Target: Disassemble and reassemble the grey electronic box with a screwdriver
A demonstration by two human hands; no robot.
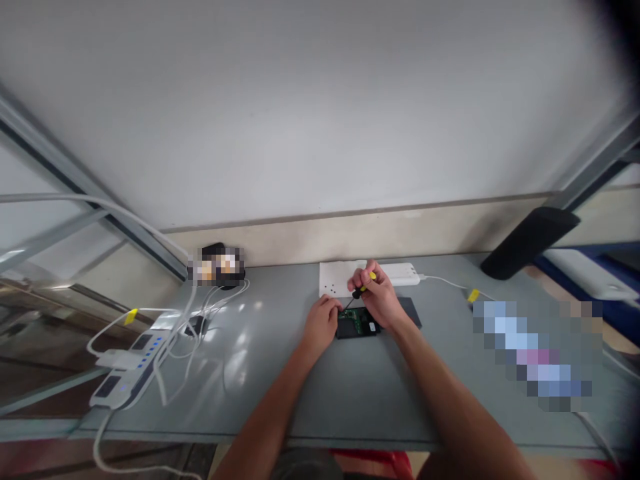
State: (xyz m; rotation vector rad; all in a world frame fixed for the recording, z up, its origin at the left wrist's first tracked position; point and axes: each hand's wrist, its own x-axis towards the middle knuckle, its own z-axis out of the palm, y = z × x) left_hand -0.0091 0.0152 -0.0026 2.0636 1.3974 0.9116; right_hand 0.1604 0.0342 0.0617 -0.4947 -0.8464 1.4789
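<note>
A green circuit board in a dark casing lies on the grey table between my hands. My right hand is closed around a screwdriver with a yellow and black handle. Its thin shaft slants down to the left, to the board's upper left corner. My left hand grips the board's left edge, fingers curled close to the screwdriver's tip. Just behind lies a white sheet with several small dark screws on it. A flat dark panel lies partly hidden behind my right wrist.
A white power strip lies behind my right hand. Another power strip with tangled white cables is at the left. A black upright object leans at the back right. Blurred patches cover items on both sides. A wall closes the table's back.
</note>
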